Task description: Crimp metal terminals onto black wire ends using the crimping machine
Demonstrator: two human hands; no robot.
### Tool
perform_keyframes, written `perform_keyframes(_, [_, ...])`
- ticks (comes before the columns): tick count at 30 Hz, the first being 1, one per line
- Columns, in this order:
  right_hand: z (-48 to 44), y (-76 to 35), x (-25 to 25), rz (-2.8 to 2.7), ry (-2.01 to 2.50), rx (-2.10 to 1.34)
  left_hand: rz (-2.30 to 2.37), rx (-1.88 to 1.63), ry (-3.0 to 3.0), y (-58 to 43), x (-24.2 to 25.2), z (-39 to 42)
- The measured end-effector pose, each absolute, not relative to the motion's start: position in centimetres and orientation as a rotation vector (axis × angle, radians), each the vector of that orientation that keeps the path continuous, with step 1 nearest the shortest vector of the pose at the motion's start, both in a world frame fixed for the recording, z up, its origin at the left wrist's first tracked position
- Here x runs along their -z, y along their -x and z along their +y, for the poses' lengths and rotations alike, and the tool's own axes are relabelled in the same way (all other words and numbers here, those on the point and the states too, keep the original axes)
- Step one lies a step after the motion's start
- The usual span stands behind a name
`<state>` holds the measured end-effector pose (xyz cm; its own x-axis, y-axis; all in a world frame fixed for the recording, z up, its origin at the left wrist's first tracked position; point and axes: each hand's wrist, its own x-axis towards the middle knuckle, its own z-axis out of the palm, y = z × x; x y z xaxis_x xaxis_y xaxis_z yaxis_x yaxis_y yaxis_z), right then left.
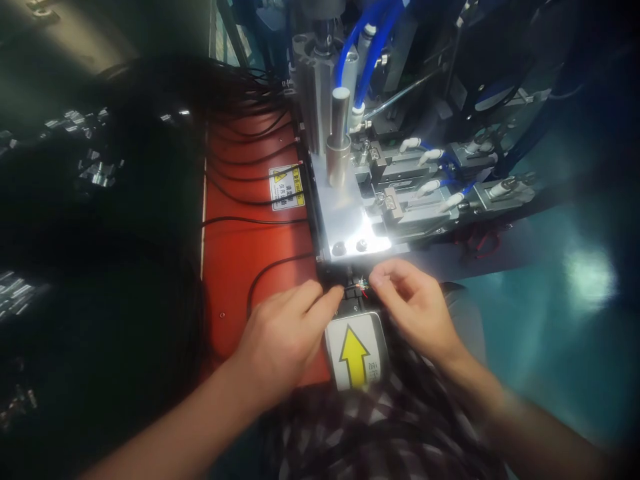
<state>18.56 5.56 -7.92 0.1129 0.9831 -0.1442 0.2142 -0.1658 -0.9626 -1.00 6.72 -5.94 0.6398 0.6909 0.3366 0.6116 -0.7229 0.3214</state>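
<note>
My left hand (285, 327) is closed, thumb and forefinger pinching a black cable (351, 287) near its stripped end. Fine coloured wires (364, 288), red and green among them, fan out from that end. My right hand (417, 307) is closed in a pinch at the tips of these wires, its fingers curled in. Both hands are over the front end of a dark track, just above a white plate with a yellow arrow (355, 353). The left hand partly covers the cable's run.
A metal machine block (345, 213) with a silver post and blue air hoses rises ahead. Several black cables (250, 177) cross the red-orange surface (225, 267) on the left, beside a warning label (287, 187). Bundled cables with shiny ends lie further left.
</note>
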Motion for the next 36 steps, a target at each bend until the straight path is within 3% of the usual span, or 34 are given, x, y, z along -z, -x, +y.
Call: perform_keyframes(36, [5.20, -18.33, 7.95, -1.213, 1.527, -1.170, 1.080, -0.652, -2.674, 1.10, 5.90, 6.71])
